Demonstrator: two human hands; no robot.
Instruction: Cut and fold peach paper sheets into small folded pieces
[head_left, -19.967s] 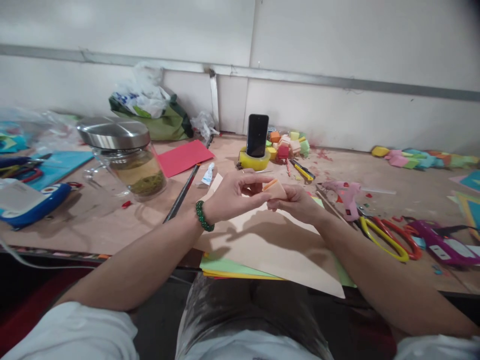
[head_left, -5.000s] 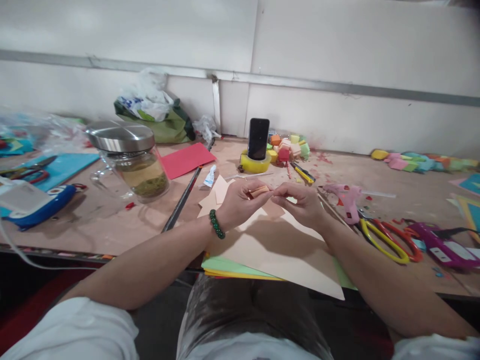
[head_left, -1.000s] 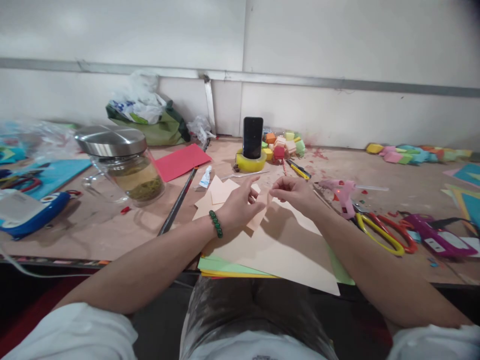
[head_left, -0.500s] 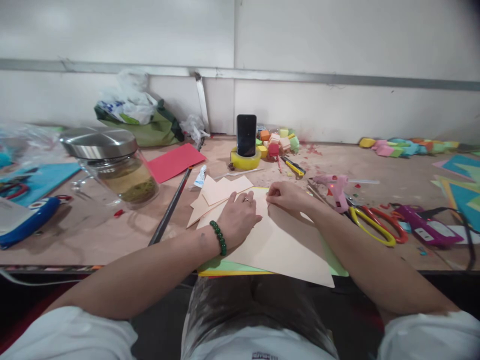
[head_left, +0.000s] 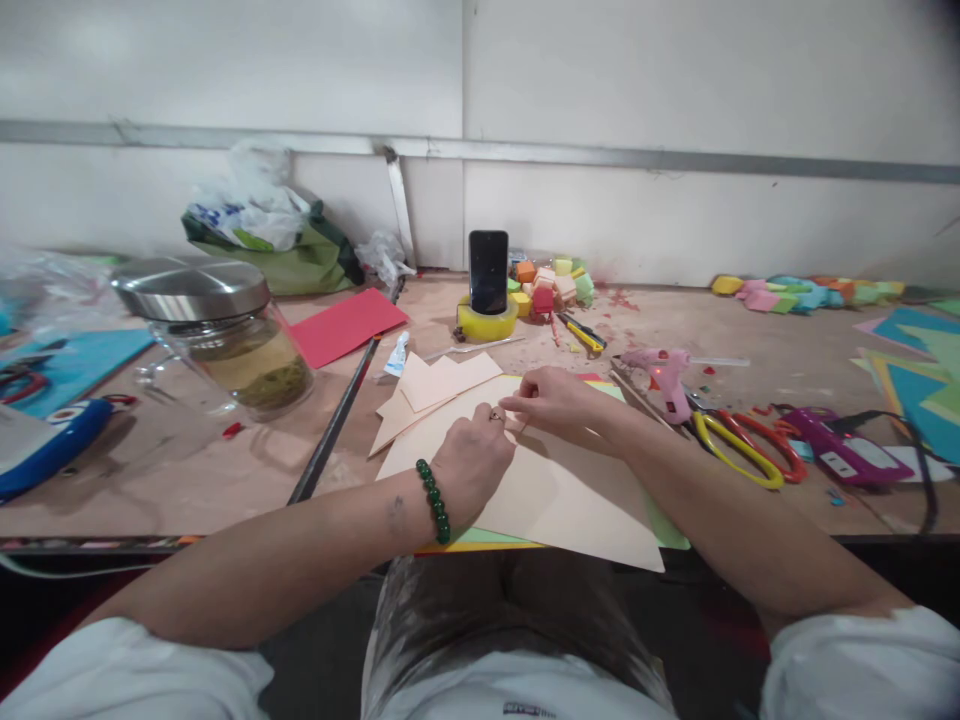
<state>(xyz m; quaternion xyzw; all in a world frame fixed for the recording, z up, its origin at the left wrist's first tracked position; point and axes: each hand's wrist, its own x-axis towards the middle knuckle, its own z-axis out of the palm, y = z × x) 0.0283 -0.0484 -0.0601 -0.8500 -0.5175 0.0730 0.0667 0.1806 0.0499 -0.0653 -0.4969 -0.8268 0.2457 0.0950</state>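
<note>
A large sheet of peach paper (head_left: 577,490) lies slantwise on the table, its lower corner past the front edge. My left hand (head_left: 480,455), with a green bead bracelet and a ring, is curled closed over the sheet, its fingertips hidden. Touching it from the right, my right hand (head_left: 551,400) has its fingers pinched at the same sheet near the upper part. Beneath the sheet show green paper (head_left: 671,525) and yellow paper (head_left: 480,547). Several cut peach pieces (head_left: 450,380) with pointed edges lie just beyond my left hand.
At left stand a glass jug (head_left: 259,365), a red sheet (head_left: 349,327) and a dark strip (head_left: 334,430). A phone (head_left: 488,270) stands in a yellow tape roll (head_left: 486,318), near paper cubes (head_left: 544,297) and a cutter (head_left: 585,335). A pink glue gun (head_left: 667,375) and scissors (head_left: 735,450) lie right.
My left hand has gone from spread flat to curled closed. My right hand has moved left until it meets the left over the peach paper. The view has shifted slightly.
</note>
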